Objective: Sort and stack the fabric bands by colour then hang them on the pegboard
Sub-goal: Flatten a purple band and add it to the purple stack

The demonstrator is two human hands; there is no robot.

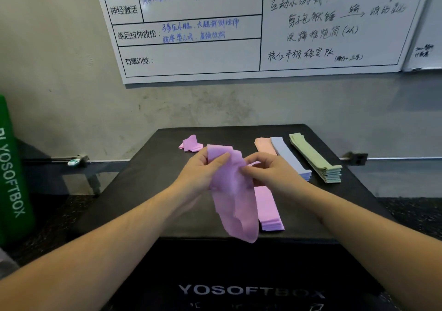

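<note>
Left hand (202, 169) grips upper edge of pink band (230, 191), thumb over fabric; right hand (272, 171) apparently pinches its right side. Band hangs above black box (148, 181), partly covering pink stack (269, 209); both forearms angled inward.

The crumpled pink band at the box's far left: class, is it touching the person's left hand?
Apart. The head view shows black box top between the crumpled pink band and the left hand, which holds another pink band.
</note>
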